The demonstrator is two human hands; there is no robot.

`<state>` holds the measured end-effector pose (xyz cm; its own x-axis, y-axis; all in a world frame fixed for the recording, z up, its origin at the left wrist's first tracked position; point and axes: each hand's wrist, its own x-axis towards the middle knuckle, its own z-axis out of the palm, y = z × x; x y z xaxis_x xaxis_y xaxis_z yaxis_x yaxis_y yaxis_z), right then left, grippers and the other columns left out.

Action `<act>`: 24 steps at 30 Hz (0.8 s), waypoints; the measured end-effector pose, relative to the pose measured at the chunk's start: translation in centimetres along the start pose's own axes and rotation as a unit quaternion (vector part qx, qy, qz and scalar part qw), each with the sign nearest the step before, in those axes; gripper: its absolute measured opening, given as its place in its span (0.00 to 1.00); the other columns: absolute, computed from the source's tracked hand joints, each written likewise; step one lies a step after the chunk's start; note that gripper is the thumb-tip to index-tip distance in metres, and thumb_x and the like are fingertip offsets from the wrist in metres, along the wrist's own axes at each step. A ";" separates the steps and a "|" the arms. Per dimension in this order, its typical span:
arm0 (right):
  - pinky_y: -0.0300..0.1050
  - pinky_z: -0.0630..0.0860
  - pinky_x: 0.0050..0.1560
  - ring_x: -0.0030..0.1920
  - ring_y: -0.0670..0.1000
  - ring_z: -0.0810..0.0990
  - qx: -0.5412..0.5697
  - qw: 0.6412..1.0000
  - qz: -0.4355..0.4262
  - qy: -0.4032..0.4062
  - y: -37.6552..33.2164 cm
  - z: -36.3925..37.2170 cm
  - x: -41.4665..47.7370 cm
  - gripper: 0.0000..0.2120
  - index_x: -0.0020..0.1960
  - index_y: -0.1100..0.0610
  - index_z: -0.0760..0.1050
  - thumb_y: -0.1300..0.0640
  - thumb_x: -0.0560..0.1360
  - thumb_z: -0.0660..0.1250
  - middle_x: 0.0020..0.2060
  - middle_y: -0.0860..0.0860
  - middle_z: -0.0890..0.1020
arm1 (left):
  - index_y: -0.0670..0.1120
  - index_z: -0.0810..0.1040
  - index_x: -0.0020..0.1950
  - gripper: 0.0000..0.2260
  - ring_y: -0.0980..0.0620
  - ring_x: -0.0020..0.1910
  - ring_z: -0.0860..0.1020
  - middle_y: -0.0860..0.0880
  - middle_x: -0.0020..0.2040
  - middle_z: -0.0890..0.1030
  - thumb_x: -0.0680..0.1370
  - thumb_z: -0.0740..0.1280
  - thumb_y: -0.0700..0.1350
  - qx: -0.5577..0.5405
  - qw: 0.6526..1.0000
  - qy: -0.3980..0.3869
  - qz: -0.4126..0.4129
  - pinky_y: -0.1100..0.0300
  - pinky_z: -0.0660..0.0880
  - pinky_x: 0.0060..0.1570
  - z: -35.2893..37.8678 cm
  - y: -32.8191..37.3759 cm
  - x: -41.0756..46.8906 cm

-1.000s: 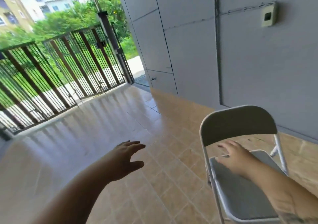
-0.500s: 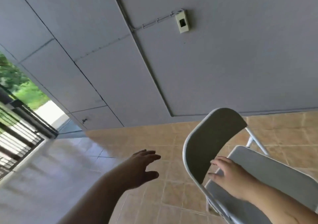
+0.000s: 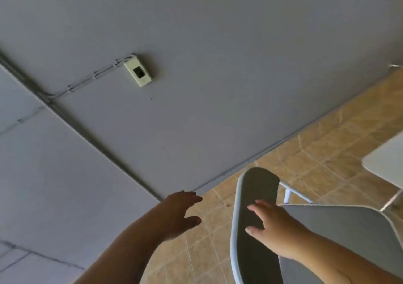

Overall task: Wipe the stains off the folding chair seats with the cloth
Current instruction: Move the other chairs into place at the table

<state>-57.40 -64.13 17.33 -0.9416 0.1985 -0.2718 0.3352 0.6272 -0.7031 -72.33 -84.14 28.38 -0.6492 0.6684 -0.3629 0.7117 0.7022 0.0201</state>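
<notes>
A grey folding chair (image 3: 257,187) with a metal frame stands at the lower right, its backrest edge-on to me and its padded seat (image 3: 340,225) stretching right. My right hand (image 3: 277,229) reaches past the backrest with fingers spread, hovering over or resting at the seat's back edge; contact is unclear. It holds nothing. My left hand (image 3: 178,214) floats open in the air left of the chair, palm down, empty. No cloth is visible anywhere in the view.
A grey panelled wall (image 3: 196,87) with a cream socket box (image 3: 137,70) and surface cable fills most of the view. Tan floor tiles (image 3: 316,153) run along its base. A pale surface (image 3: 386,164), perhaps another seat or table, pokes in at the right edge.
The view has swung right and tilted, so the gate and greenery have left the frame. Both hands keep nearly the same pose by the chair; the pale surface at right has come into view.
</notes>
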 end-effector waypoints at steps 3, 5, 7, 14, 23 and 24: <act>0.51 0.61 0.72 0.75 0.52 0.57 0.037 0.994 0.083 0.052 0.2 1.7 0.3 0.31 0.75 0.45 0.56 0.37 0.76 0.58 0.77 0.45 0.55 | 0.60 0.60 0.75 0.26 0.58 0.76 0.56 0.59 0.77 0.59 0.78 0.63 0.57 0.055 0.992 -0.047 0.098 0.59 0.54 0.73 -0.2 -0.7 4.8; 0.49 0.62 0.71 0.74 0.52 0.59 0.068 0.986 0.109 0.103 0.2 2.5 0.8 0.31 0.75 0.47 0.57 0.38 0.76 0.59 0.76 0.45 0.58 | 0.60 0.60 0.75 0.26 0.58 0.76 0.55 0.60 0.77 0.58 0.79 0.63 0.57 0.079 0.982 -0.064 0.161 0.60 0.53 0.72 -0.9 -0.5 8.0; 0.50 0.63 0.71 0.74 0.53 0.60 0.072 0.977 0.134 0.148 -0.2 2.7 1.4 0.32 0.75 0.48 0.57 0.38 0.76 0.59 0.75 0.46 0.59 | 0.58 0.60 0.76 0.26 0.56 0.76 0.56 0.58 0.77 0.59 0.79 0.63 0.56 0.109 0.968 -0.073 0.216 0.60 0.53 0.72 -1.7 0.1 11.2; 0.56 0.66 0.68 0.72 0.54 0.62 0.044 0.961 0.214 0.172 0.7 3.4 2.0 0.31 0.74 0.48 0.59 0.38 0.74 0.58 0.74 0.48 0.61 | 0.60 0.61 0.75 0.24 0.55 0.76 0.56 0.59 0.77 0.60 0.80 0.62 0.55 0.145 0.930 -0.091 0.324 0.57 0.54 0.73 1.7 2.3 19.5; 0.53 0.66 0.67 0.70 0.57 0.66 0.044 0.901 0.339 0.267 0.7 2.1 7.4 0.28 0.72 0.51 0.63 0.44 0.75 0.62 0.70 0.51 0.65 | 0.58 0.60 0.76 0.26 0.53 0.77 0.53 0.56 0.78 0.56 0.80 0.59 0.40 0.260 0.846 -0.115 0.450 0.55 0.56 0.73 2.3 4.2 29.2; 0.52 0.65 0.68 0.70 0.57 0.66 0.051 0.890 0.357 0.280 0.6 2.7 8.1 0.28 0.73 0.52 0.63 0.44 0.75 0.63 0.71 0.51 0.65 | 0.58 0.58 0.77 0.29 0.52 0.78 0.51 0.56 0.79 0.54 0.79 0.59 0.38 0.294 0.823 -0.119 0.471 0.53 0.58 0.73 2.4 4.5 30.2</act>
<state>-64.77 -64.21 12.89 -0.3461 0.8806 -0.3237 0.8282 0.1247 -0.5463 -88.06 -61.38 15.24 0.2855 0.7319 -0.6187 0.9215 -0.3870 -0.0326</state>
